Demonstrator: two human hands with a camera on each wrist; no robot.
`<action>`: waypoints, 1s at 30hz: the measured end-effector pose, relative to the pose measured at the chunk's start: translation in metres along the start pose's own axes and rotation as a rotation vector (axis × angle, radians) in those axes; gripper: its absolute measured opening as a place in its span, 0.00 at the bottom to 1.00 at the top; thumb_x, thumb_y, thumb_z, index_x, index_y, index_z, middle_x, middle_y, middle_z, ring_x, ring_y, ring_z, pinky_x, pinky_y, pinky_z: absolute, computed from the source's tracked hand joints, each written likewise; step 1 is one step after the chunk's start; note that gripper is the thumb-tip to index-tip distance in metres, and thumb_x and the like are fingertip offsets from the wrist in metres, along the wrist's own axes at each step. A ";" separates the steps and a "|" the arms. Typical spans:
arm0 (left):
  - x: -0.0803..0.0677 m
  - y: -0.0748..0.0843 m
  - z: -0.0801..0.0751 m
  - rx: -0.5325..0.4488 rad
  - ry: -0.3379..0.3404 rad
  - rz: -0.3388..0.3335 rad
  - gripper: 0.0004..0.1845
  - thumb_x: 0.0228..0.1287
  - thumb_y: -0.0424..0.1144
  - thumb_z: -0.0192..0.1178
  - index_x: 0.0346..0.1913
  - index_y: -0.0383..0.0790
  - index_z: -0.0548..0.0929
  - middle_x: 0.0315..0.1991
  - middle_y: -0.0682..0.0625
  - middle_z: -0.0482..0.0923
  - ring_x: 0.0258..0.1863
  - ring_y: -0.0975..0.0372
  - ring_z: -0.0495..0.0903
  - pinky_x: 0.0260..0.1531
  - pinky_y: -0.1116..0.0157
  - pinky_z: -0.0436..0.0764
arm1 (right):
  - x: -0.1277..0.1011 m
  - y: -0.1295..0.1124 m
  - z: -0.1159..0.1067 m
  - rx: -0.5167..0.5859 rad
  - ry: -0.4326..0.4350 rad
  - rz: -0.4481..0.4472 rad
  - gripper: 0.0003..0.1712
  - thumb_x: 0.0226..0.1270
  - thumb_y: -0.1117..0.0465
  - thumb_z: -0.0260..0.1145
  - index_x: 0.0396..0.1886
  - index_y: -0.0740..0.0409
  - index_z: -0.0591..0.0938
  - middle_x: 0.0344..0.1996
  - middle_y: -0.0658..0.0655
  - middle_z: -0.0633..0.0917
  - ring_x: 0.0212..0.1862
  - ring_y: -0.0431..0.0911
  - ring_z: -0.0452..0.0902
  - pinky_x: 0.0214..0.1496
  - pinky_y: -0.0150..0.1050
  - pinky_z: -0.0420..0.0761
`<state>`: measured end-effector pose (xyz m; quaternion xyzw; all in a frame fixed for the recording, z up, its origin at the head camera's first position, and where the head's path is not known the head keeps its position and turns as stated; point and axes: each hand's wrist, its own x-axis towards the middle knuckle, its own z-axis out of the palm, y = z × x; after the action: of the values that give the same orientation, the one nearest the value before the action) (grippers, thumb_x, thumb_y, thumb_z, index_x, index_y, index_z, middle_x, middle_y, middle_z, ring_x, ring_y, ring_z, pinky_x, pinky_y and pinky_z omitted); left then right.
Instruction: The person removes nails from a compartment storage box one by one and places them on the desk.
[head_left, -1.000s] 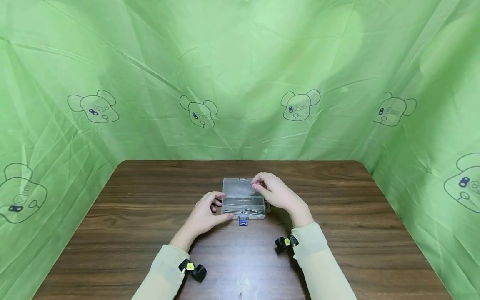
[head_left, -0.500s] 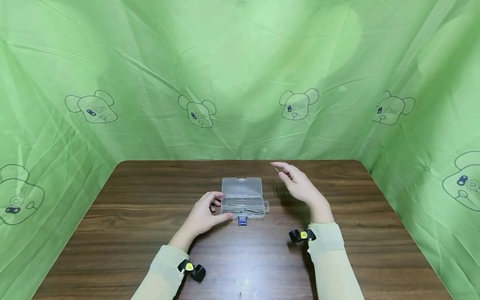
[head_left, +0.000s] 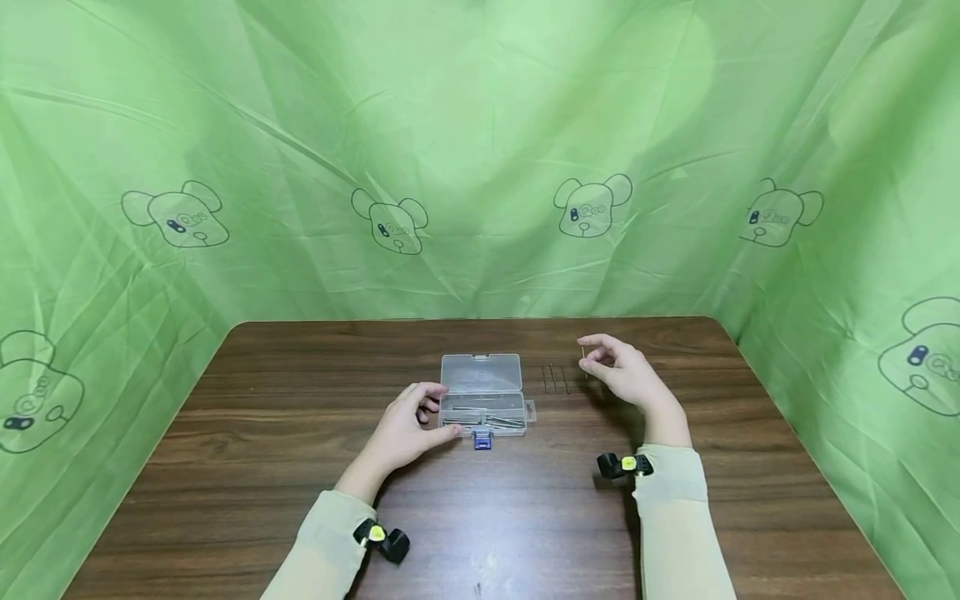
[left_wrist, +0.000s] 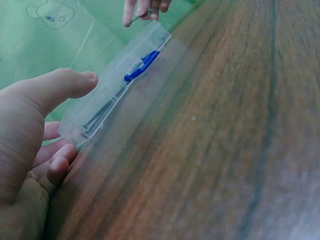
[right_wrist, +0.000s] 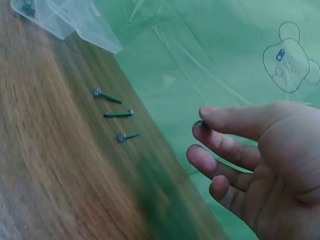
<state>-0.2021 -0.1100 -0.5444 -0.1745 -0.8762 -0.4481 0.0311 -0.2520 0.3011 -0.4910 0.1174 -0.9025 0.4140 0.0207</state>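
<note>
A clear plastic box (head_left: 483,398) lies in the middle of the wooden table (head_left: 262,467), lid open, with several nails and a blue latch (head_left: 482,442) at its front. My left hand (head_left: 437,413) holds the box's left end, thumb along the front edge (left_wrist: 75,82). Three nails (head_left: 555,379) lie side by side on the table to the right of the box, also in the right wrist view (right_wrist: 114,114). My right hand (head_left: 589,355) hovers just right of them, pinching one nail (head_left: 584,361) between thumb and forefinger (right_wrist: 201,123).
Green cloth (head_left: 480,150) with bear drawings walls in the table at the back and on both sides. Bare wood surrounds the box. A small camera is strapped to each wrist (head_left: 384,537).
My right hand has left the box lid and moved right, past the three laid-out nails, with a nail in its fingers. The left hand and the box have stayed put.
</note>
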 end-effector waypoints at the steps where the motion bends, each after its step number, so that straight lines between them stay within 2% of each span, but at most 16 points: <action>1: 0.000 0.000 0.000 0.000 -0.001 -0.003 0.37 0.56 0.51 0.86 0.66 0.43 0.83 0.52 0.51 0.83 0.41 0.62 0.80 0.45 0.63 0.81 | 0.000 0.002 0.000 -0.006 -0.003 0.004 0.24 0.79 0.61 0.71 0.70 0.60 0.82 0.43 0.56 0.89 0.46 0.48 0.85 0.49 0.44 0.80; 8: 0.001 -0.001 -0.002 0.007 -0.009 -0.008 0.38 0.56 0.51 0.86 0.67 0.44 0.83 0.52 0.53 0.83 0.41 0.62 0.80 0.45 0.63 0.81 | 0.001 0.011 0.006 -0.015 -0.034 0.019 0.23 0.79 0.60 0.72 0.69 0.60 0.83 0.43 0.54 0.90 0.43 0.47 0.85 0.46 0.44 0.82; 21: 0.004 -0.002 -0.004 -0.011 -0.020 -0.001 0.37 0.56 0.51 0.86 0.67 0.43 0.83 0.52 0.50 0.83 0.41 0.61 0.80 0.46 0.62 0.81 | 0.007 0.023 0.016 -0.064 -0.056 0.058 0.20 0.76 0.60 0.74 0.65 0.58 0.86 0.40 0.53 0.91 0.44 0.47 0.86 0.52 0.48 0.80; 30: 0.005 -0.001 -0.006 -0.006 -0.039 -0.028 0.36 0.57 0.51 0.85 0.67 0.44 0.83 0.50 0.52 0.82 0.41 0.61 0.79 0.47 0.62 0.80 | 0.011 0.027 0.022 -0.106 -0.035 0.066 0.20 0.75 0.57 0.75 0.63 0.56 0.87 0.37 0.51 0.90 0.39 0.44 0.84 0.47 0.45 0.80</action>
<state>-0.2077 -0.1136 -0.5408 -0.1710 -0.8777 -0.4477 0.0074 -0.2677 0.2997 -0.5243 0.0936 -0.9267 0.3639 -0.0025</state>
